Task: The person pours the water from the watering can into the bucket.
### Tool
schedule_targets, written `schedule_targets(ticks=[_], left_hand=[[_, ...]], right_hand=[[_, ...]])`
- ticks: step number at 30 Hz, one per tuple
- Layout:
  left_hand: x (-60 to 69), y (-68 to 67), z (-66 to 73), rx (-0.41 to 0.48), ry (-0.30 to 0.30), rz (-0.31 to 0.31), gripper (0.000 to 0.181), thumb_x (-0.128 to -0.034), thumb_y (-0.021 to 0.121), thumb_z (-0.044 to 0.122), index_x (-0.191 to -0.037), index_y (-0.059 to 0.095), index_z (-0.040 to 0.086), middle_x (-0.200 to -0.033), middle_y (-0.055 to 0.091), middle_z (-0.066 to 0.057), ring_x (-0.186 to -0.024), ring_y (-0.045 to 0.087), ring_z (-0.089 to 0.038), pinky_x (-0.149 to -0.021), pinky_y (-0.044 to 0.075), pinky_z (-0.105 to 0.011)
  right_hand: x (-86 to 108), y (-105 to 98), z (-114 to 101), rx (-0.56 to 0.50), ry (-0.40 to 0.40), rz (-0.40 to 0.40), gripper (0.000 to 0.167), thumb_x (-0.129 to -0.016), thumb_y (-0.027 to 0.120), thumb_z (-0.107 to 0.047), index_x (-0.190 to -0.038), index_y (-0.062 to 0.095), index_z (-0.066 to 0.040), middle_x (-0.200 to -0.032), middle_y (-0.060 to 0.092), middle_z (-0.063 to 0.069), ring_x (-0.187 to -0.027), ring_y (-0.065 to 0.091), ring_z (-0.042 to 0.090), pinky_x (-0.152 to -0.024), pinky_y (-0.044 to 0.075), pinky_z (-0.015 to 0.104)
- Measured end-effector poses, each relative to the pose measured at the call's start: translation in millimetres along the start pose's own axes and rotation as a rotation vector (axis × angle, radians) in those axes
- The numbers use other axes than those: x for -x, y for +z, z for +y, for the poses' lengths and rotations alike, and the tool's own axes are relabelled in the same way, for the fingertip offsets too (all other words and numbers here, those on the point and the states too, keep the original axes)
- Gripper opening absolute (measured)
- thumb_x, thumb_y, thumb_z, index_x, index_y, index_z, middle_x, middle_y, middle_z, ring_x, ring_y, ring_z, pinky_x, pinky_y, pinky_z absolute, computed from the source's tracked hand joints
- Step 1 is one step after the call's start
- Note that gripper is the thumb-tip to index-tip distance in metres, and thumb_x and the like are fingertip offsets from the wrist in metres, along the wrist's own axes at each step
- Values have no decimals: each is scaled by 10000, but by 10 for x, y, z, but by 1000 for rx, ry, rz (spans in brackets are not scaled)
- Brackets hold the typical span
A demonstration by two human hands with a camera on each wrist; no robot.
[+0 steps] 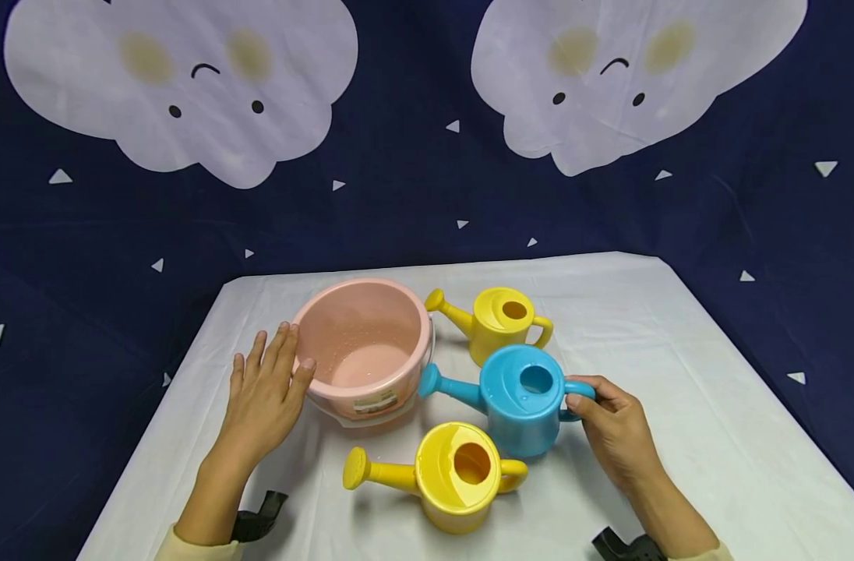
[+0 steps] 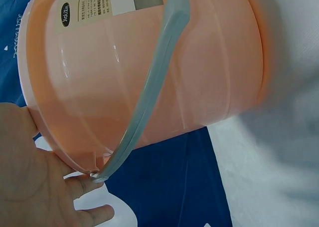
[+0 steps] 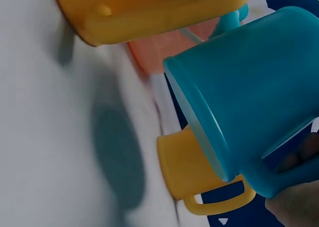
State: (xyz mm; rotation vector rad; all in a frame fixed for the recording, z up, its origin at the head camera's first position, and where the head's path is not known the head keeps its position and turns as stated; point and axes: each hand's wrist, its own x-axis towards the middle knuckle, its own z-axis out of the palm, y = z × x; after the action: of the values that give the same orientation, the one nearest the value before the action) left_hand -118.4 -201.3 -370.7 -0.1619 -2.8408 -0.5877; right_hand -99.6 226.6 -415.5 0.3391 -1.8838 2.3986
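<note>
A pink bucket (image 1: 371,393) with a pale handle (image 2: 154,77) stands on the table, water drops on its inner wall. My left hand (image 1: 264,389) rests against the bucket's left rim, fingers straight. By its rear handle, my right hand (image 1: 616,428) grips a blue watering can (image 1: 524,421). In the right wrist view the blue can (image 3: 244,87) hangs above the table, its shadow apart from its base. Its spout points left, with the rose near the bucket's right side. A yellow watering can (image 1: 455,499) stands in front, and another yellow watering can (image 1: 493,339) stands behind the blue one.
A white cloth covers the table (image 1: 735,467). Behind it hangs a dark blue curtain (image 1: 399,210) with clouds and small white triangles. Black wrist straps (image 1: 259,520) show at both forearms.
</note>
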Motion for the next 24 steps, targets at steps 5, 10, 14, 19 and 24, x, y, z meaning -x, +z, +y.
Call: schedule_targets(ticks=[5,10,14,19,24], left_hand=[[2,1,-2,0,2,0,617,-1016,265,464,-1521,165,124,-1578,194,-148,-1478,33,-368,-1140,-43,-628],[1,-2,-1,0,1,-3,617,-1017,260,465,-1522,163,125,-1580,188,-144,-1479,30,-364,-1142,-46,-624],[1,-13,5,0,0,-12,620,-1017,253,469,-1523,153,125,-1584,177,-142,-1480,25,-360,-1143,-49,-622],[2,-21,10,5,-5,-21,626,-1015,249,475,-1525,143,128,-1587,165,-137,-1480,22,-359,-1142,-38,-626],[1,-14,4,3,-5,-17,627,-1014,255,475,-1523,150,125,-1585,173,-139,-1478,33,-366,-1138,-22,-634]], right_hand=[[-14,5,-75,-16,-21,-5,255,-913,497,101,-1067,655,-26,-1036,684,-24,-965,612,70,-808,513,189],[-41,26,-159,-12,-35,6,245,-912,498,101,-1073,649,-5,-1037,678,-12,-984,611,81,-827,515,196],[-81,53,-237,-34,-62,5,245,-910,492,112,-1074,643,11,-1035,665,3,-975,610,89,-826,521,193],[-166,88,-349,-66,-115,-30,261,-904,475,141,-1068,637,18,-1037,664,15,-984,617,93,-835,520,187],[-262,129,-488,-77,-144,-36,254,-906,472,139,-1061,640,27,-1029,668,21,-981,610,105,-839,511,187]])
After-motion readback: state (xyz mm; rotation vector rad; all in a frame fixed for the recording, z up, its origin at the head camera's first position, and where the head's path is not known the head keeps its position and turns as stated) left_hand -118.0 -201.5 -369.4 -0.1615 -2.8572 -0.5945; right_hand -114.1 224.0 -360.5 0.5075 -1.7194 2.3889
